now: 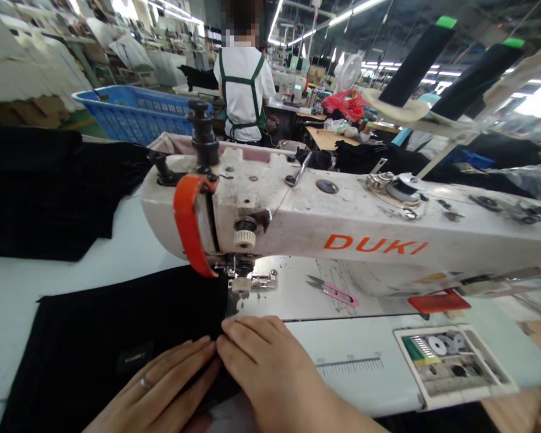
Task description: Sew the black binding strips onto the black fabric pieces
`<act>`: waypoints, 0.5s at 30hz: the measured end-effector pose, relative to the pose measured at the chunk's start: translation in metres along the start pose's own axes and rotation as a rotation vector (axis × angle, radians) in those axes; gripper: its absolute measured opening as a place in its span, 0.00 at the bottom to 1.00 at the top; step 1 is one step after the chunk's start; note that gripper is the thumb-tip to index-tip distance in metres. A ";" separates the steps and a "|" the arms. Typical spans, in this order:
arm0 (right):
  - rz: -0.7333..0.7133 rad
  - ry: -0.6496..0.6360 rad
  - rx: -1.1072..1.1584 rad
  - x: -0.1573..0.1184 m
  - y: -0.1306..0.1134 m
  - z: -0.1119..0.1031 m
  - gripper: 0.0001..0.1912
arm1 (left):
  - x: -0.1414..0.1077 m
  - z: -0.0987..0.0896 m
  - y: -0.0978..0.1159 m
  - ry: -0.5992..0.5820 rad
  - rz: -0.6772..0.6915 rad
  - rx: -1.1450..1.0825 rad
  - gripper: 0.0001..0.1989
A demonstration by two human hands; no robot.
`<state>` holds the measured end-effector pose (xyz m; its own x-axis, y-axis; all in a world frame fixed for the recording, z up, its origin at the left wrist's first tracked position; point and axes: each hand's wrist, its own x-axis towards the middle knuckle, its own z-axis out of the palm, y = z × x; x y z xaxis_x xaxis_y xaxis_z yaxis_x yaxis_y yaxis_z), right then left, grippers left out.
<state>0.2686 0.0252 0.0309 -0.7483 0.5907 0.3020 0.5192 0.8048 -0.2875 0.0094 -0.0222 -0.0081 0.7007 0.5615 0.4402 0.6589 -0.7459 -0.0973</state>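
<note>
Black fabric (94,325) with a small label lies on the white sewing table, its right edge at the presser foot (241,284) of a white sewing machine (288,210). My left hand (162,385), with a ring on one finger, rests on the fabric with its fingers stretched and lying flat. Beside it, my right hand (270,367) presses on the fabric's right edge just in front of the needle area, its fingers together and bent over the cloth. The fingertips of both hands nearly meet.
Pink-handled thread snips (333,290) lie on the machine bed. A bobbin tray (455,364) is set in the table at right. Dark cloth (40,192) is piled at left. Behind the machine are a blue basket (135,111), a person (243,90) facing away and thread cones (417,63).
</note>
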 end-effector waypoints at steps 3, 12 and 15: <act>0.002 -0.054 -0.003 0.009 0.007 -0.005 0.17 | 0.012 -0.003 -0.009 -0.003 -0.043 -0.063 0.22; -0.002 -0.088 -0.013 0.029 0.027 -0.004 0.11 | 0.039 0.000 -0.049 -0.034 -0.047 -0.112 0.20; 0.010 -0.093 -0.015 0.034 0.033 -0.001 0.14 | 0.045 0.005 -0.061 -0.071 -0.062 -0.146 0.20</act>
<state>0.2603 0.0718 0.0324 -0.7780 0.5909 0.2135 0.5322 0.8004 -0.2760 0.0022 0.0501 0.0135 0.6812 0.6277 0.3768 0.6578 -0.7507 0.0612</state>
